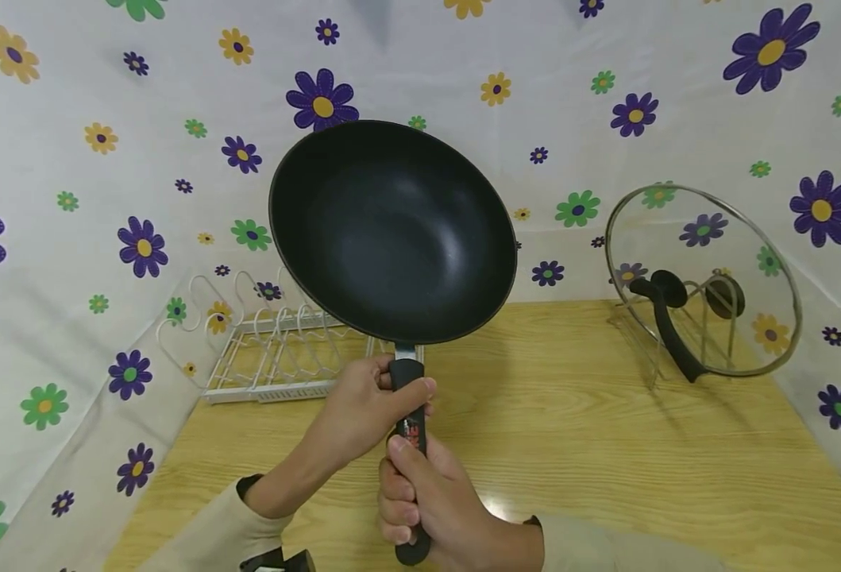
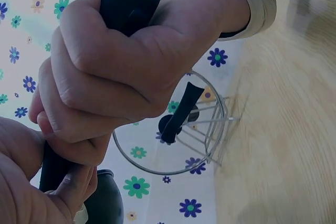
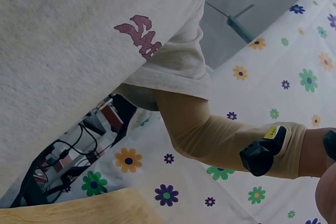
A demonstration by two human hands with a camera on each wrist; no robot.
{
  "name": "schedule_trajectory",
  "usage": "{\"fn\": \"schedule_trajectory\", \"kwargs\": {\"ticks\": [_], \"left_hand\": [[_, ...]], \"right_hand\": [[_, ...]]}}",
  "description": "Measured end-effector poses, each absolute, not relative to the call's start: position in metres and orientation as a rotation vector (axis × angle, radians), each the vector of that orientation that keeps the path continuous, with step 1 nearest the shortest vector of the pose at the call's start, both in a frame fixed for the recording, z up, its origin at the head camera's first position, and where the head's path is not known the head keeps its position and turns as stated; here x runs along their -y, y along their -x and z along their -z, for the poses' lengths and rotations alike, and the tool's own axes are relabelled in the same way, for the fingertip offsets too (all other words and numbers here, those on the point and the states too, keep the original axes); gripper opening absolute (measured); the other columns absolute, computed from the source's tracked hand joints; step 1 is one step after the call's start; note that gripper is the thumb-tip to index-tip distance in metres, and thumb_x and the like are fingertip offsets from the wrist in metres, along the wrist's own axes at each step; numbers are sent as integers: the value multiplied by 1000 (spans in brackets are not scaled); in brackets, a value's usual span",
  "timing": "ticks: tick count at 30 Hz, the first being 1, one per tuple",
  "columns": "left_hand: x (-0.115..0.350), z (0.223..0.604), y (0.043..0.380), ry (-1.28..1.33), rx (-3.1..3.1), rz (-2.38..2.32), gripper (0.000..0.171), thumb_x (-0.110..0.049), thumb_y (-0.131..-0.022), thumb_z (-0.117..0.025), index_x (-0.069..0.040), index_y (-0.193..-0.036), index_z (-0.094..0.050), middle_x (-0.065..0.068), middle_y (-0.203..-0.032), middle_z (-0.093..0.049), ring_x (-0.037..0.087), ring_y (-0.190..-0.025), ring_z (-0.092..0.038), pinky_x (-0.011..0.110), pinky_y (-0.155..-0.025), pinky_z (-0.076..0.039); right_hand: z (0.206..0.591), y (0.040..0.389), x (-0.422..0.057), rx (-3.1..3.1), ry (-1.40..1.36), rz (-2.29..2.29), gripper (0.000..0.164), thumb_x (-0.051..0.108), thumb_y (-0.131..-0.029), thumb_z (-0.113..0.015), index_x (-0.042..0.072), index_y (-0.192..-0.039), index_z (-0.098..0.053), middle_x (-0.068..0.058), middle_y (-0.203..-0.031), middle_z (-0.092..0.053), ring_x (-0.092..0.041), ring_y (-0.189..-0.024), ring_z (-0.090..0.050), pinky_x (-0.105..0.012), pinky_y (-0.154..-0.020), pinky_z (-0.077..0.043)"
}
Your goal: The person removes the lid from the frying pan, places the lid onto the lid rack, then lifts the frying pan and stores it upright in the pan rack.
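Above the pale wood-grain table (image 1: pixel 556 453), the right hand (image 1: pixel 443 491) grips the lower part of the black handle of a round, deep black frying pan (image 1: pixel 391 238), and the left hand (image 1: pixel 366 401) pinches it higher up, the pan's inside facing the wearer. Beyond, a white wire rack (image 1: pixel 295 392) sits left and a round clear-glass lid (image 1: pixel 734 254) leans tilted at right, before white flower-printed sheeting (image 1: pixel 420 63).

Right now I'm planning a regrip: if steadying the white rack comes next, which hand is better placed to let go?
Probably the left hand: it is nearer the white rack, while the right hand wraps the lower handle and could likely hold the pan alone.
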State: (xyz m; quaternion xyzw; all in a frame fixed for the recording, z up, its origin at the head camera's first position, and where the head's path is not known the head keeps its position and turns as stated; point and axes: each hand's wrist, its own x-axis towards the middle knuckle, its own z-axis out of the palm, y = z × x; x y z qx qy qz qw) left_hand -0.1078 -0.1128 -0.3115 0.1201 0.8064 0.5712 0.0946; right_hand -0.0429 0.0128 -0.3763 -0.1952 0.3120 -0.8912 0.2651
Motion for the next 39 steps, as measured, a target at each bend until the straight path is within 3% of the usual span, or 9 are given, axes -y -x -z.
{"fn": "schedule_trajectory", "kwargs": {"ticks": [18,30,39], "left_hand": [[132,297,110,-368,-2617,-1496,22,-21,-93,-73,0,-95,-67,6,-76,-74,18,-65,-70,27,-56,-53],[144,282,112,-313,-2768,-1279,21,-25,-92,-73,-5,-88,-70,0,-66,-71,17,-59,-67,29,-51,-49],[152,271,112,-284,-2861,-1157,26,-27,-90,-74,-7,-77,-62,-2,-58,-59,14,-49,-51,28,-44,-38]], "right_hand": [[374,53,10,-682,615,2383,19,31,-113,-40,16,-101,-40,14,-67,-41,3,-51,-40,-13,-51,-38],[362,54,25,-611,534,2375,21,34,-111,-43,18,-98,-39,14,-64,-39,4,-48,-40,-13,-49,-36],[360,56,36,-549,661,2402,20,30,-113,-36,17,-98,-41,14,-65,-38,3,-49,-37,-13,-50,-36]]}}
